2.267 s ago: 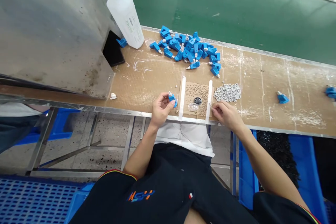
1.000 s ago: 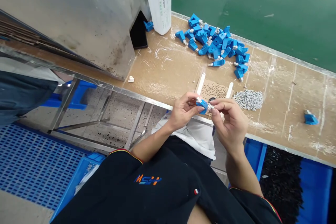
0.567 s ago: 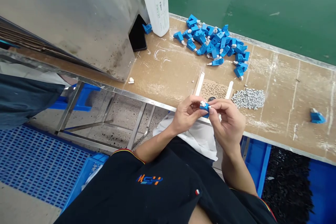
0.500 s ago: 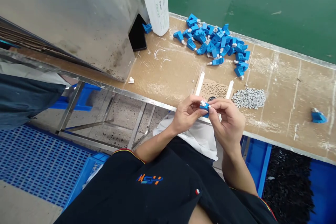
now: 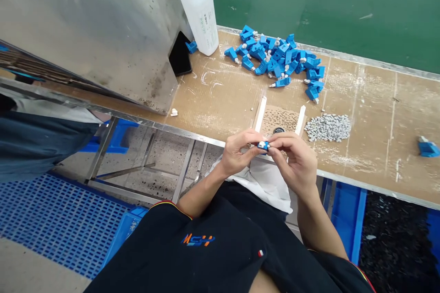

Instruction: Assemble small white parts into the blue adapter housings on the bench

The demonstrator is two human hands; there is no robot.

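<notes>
Over the table's front edge, both hands meet at a small blue plastic part with a white tip [image 5: 263, 145]. My left hand [image 5: 239, 150] pinches it between thumb and forefinger from the left. My right hand [image 5: 294, 158] is closed, thumb and fingertips pressed on the part's right side. Whether a tiny piece sits between those right fingertips is too small to tell. Just beyond the hands lies a brown sheet dotted with small dark bits [image 5: 280, 116], flanked by two white strips, with a round black item [image 5: 278, 130] at its near end.
Several similar blue parts [image 5: 275, 57] are heaped at the back. Small grey pieces [image 5: 328, 127] form a pile on the right; one blue part [image 5: 428, 147] lies far right. A white bottle [image 5: 202, 18], black phone-like slab [image 5: 180, 55] and metal panel [image 5: 137, 32] are left. Another person's sleeve [image 5: 44, 142] shows.
The blue part has turned slightly in the fingers and sits a little lower and further left. Both hands stay together on it. The whole view has shifted slightly.
</notes>
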